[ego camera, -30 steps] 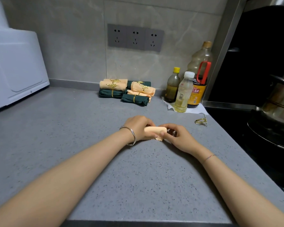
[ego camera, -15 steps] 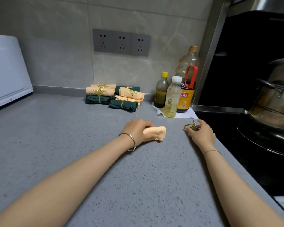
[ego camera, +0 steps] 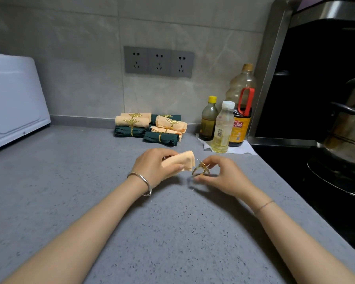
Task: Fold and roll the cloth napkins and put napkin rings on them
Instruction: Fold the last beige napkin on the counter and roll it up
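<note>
My left hand (ego camera: 154, 167) grips a rolled peach napkin (ego camera: 182, 161) just above the grey counter, its free end pointing right. My right hand (ego camera: 223, 175) pinches a gold leaf-patterned napkin ring (ego camera: 200, 170) right beside that free end, the ring's opening close to the roll's tip. At the back against the wall lies a pile of rolled napkins (ego camera: 150, 128), peach and dark green, each with a gold ring round it.
Three bottles (ego camera: 221, 128) stand on a white paper at the back right. A black stove with a steel pot (ego camera: 348, 128) is at the right edge. A white appliance (ego camera: 12, 103) sits at the left. Wall sockets (ego camera: 159, 61) are above the pile.
My right hand left the roll, reached right to the ring on the counter, picked it up and brought it back to the napkin's free end. My left hand kept holding the roll.
</note>
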Motion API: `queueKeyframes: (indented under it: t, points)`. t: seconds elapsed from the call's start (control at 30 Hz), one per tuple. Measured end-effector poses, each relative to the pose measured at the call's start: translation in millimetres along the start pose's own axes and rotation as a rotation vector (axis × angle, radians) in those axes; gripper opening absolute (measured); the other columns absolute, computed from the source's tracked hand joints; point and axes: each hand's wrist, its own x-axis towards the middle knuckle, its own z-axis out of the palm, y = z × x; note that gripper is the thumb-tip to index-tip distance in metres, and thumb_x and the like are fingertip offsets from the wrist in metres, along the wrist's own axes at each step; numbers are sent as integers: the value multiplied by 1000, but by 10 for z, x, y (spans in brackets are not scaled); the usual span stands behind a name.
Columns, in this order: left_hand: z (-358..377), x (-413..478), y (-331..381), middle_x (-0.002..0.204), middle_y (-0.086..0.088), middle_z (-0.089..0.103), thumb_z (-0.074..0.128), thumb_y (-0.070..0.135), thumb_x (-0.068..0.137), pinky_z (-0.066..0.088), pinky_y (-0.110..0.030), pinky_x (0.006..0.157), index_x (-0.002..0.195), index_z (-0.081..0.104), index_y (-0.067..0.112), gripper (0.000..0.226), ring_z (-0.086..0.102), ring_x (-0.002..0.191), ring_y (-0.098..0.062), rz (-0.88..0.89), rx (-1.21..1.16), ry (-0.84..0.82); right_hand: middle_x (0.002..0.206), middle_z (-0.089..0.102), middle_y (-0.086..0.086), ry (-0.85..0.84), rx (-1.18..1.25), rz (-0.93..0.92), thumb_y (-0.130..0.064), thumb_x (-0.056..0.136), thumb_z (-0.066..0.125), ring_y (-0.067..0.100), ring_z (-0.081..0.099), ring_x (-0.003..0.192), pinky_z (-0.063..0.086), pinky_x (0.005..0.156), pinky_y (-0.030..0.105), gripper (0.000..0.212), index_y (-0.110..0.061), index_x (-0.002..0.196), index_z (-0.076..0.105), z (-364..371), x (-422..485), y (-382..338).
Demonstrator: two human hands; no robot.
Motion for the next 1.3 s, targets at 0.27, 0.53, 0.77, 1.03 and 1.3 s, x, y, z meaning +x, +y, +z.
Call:
queueKeyframes:
  t: [0.27,0.53,0.77,1.03,1.3]
  points:
    - [-2,-16,18,84,12,70,70,44,78,52,-34,70,93,70,35,18,60,78,-10,2,-39,16,95,70,-12,74,311,-74,-45,67,78,-1,63,91,46,85,14,41,-24,100,66,40,-91,-221]
    - [10,-50,75,86,9,71,71,44,76,53,-34,71,97,72,31,24,62,78,-10,-12,-69,-34,95,73,-7,120,528,-64,-36,67,75,6,69,86,56,81,25,41,-15,102,66,92,-126,-280]
    - [-94,-69,75,80,14,66,72,43,77,44,-18,58,97,73,27,26,58,72,-1,-24,-99,-152,104,70,-3,50,495,-142,-30,71,74,7,67,97,55,86,29,43,-11,108,64,121,-118,-241]
    - [-187,-63,-16,73,11,69,73,43,77,39,-13,53,86,73,31,15,54,60,-1,-88,-253,-335,105,69,-1,-23,523,-206,-26,68,75,10,66,99,55,85,26,42,-14,107,64,80,-140,-279]
    - [-227,-52,-68,63,18,62,69,44,79,34,-7,48,91,73,30,19,49,52,4,-146,-337,-413,110,70,-2,-97,730,-123,-25,78,67,15,66,104,53,89,27,36,-17,112,64,105,-162,-328]
